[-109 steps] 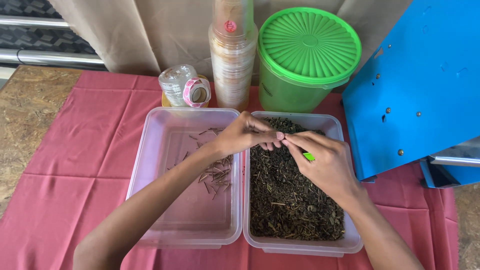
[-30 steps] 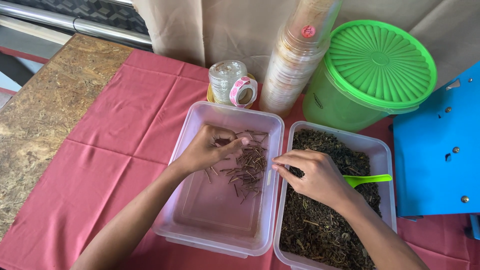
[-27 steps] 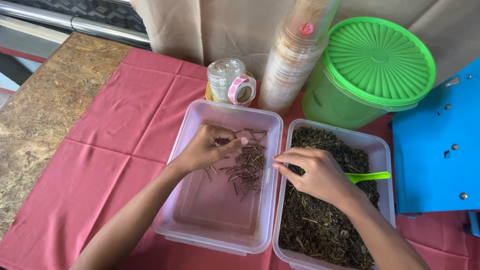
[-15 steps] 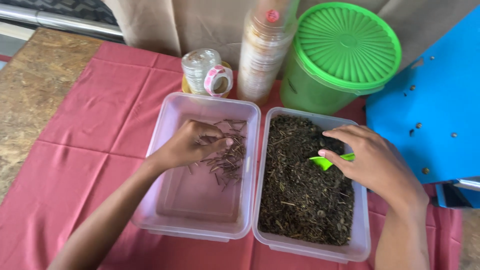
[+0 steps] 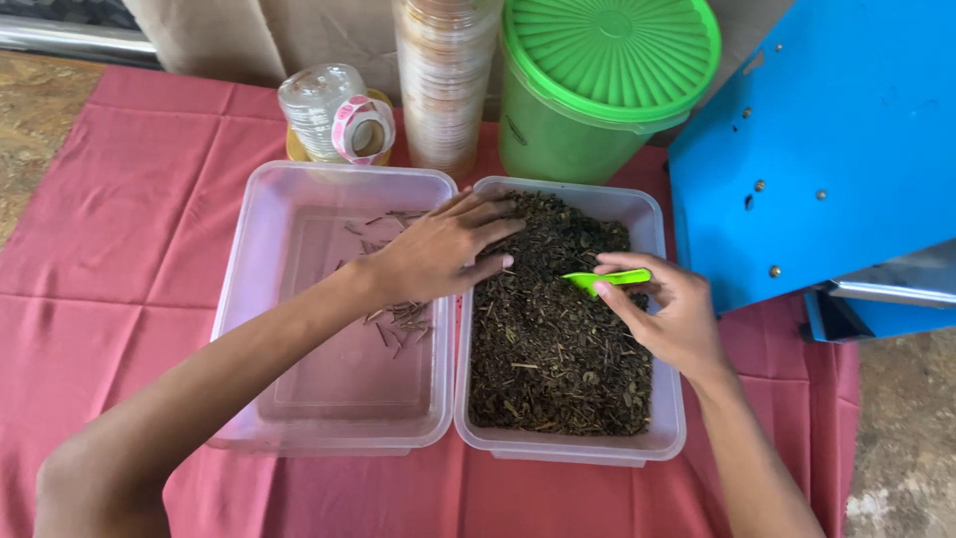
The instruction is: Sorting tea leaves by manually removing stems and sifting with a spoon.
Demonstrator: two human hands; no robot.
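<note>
Clear plastic is what I see most of: two shallow tubs side by side, touching, on a red cloth point(image 5: 119, 249) spread over the desk. The right tub point(image 5: 669, 418) is filled with dark, crumbly dried leaf matter point(image 5: 558, 349); the left tub point(image 5: 249, 299) holds only a small scatter of thin brown stems point(image 5: 398, 319), partly hidden under my forearm.

My left hand point(image 5: 443, 249) reaches across the shared rims, fingers spread flat and loose, fingertips resting on the near edge of the dark material. It grips nothing that I can make out, though the palm covers whatever lies beneath.

My right hand point(image 5: 667, 309) hovers over the right side of the filled tub, thumb and forefinger pinched on a small bright green scoop point(image 5: 605, 280). Only its flat tip and a short stretch of handle show; the rest sits inside the curled fingers.

Behind the tubs stand a green lidded bucket point(image 5: 597, 90), a tall stack of clear cups point(image 5: 445, 80) cut off at the top, and a small clear jar point(image 5: 317, 100) with a pink roll of tape point(image 5: 363, 128) leaning on it. A blue panel point(image 5: 827, 139) fills the right, its far edge out of frame.
</note>
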